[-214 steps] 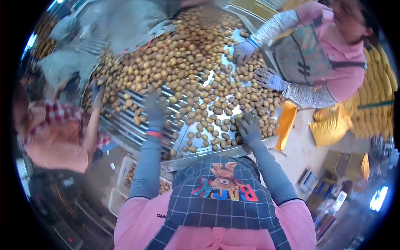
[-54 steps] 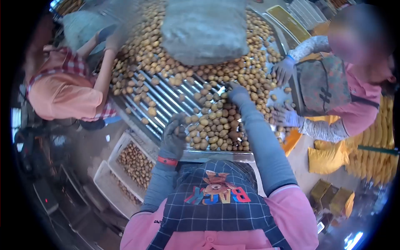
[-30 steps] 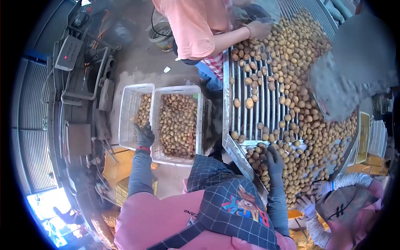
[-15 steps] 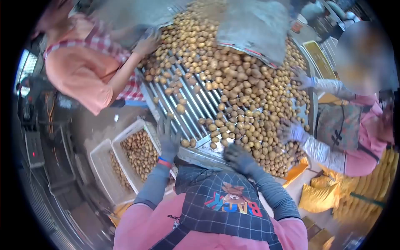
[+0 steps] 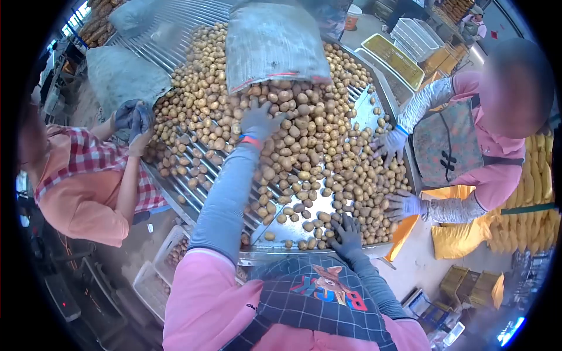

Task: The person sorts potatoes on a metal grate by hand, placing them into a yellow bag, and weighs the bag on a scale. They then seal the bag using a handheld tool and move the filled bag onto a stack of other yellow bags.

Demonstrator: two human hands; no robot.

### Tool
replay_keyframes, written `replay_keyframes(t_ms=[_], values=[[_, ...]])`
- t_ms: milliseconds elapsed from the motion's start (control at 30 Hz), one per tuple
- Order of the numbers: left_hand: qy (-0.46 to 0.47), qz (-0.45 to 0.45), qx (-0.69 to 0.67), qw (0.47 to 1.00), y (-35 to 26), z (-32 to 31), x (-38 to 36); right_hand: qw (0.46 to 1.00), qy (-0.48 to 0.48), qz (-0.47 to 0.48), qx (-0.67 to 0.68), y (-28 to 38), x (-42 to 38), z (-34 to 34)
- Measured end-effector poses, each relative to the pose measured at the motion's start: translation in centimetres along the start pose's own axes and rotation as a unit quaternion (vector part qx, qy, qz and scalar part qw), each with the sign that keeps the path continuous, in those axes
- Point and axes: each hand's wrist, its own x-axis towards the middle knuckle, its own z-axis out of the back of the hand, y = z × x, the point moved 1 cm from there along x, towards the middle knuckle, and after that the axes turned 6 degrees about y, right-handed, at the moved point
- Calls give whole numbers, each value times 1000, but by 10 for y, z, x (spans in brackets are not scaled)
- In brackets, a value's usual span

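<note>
A heap of small brown potatoes [image 5: 313,149] covers the sorting table. Stretched far forward, my left hand [image 5: 261,121], in a grey glove, lies on the heap just below the mouth of a pale sack [image 5: 275,44]; its fingers are apart. My right hand [image 5: 348,235], also gloved, rests with spread fingers on potatoes at the near edge, beside a bare metal plate [image 5: 281,233]. Metal rollers [image 5: 196,186] show between potatoes on the left. More potatoes fill the sack's mouth.
A co-worker on the right has both gloved hands [image 5: 398,205] at the heap. On the left, another person's hands [image 5: 134,120] are close together near a second sack [image 5: 126,76]. White crates [image 5: 153,286] stand at lower left, yellow sacks [image 5: 462,237] at right.
My left hand has moved from the table's left near edge forward onto the heap. My right hand stays near the edge. The person on the left has brought their hands together; the view has shifted.
</note>
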Motion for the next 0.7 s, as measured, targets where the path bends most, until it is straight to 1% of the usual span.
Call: replay_keyframes(t_ms=[33, 67, 100, 133, 167, 233, 267, 300, 333, 367, 400, 433, 467, 500, 567, 600, 633, 667, 700], values=[[92, 67, 18, 993, -10, 1, 0, 1000, 7, -3, 22, -2, 7, 3], [109, 82, -17, 990, -8, -11, 2, 999, 15, -8, 47, -4, 14, 2], [120, 70, -45, 989, 3, -26, 0, 998, -12, 43, 35, -13, 21, -1], [128, 57, -75, 987, 13, -33, -4, 997, 11, 39, 61, -15, 30, 3], [129, 53, -74, 987, 22, -40, -9, 996, 37, 47, 61, -18, 39, 8], [206, 28, -51, 977, 31, -50, -44, 991, 103, 49, 62, -20, 56, 27], [150, -11, -54, 987, 36, -64, -68, 987, 144, 46, 61, -23, 67, 40], [90, -50, -58, 993, 39, -77, -92, 981, 147, 44, 117, -33, 79, 47], [52, -71, -37, 995, 33, -76, -115, 984, 119, 3, 130, -30, 94, 66], [30, -64, -14, 997, 28, -81, -138, 984, 92, -39, 144, -20, 110, 89], [1, -86, 11, 996, 30, -88, -161, 986, 17, -37, 162, -10, 133, 108], [8, -91, -5, 996, 30, -94, -181, 982, -83, 24, 171, 1, 155, 125], [15, -95, -21, 995, 30, -98, -200, 975, -121, 6, 187, 15, 176, 143], [16, -97, -21, 995, 27, -96, -217, 972, -143, 30, 185, 17, 205, 147], [-2, -98, -41, 994, 18, -85, -248, 978, -179, 25, 109, 34, 253, 149], [16, -88, -54, 995, 19, -88, -262, 977, -179, 26, 111, 43, 264, 148], [9, -87, -65, 994, 22, -87, -274, 993, -89, -42, 64, 52, 275, 144], [3, -85, -76, 993, 26, -86, -284, 994, 4, -109, 16, 59, 282, 138], [10, -64, -51, 997, 24, -75, -295, 995, -10, -97, 24, 54, 287, 126]])
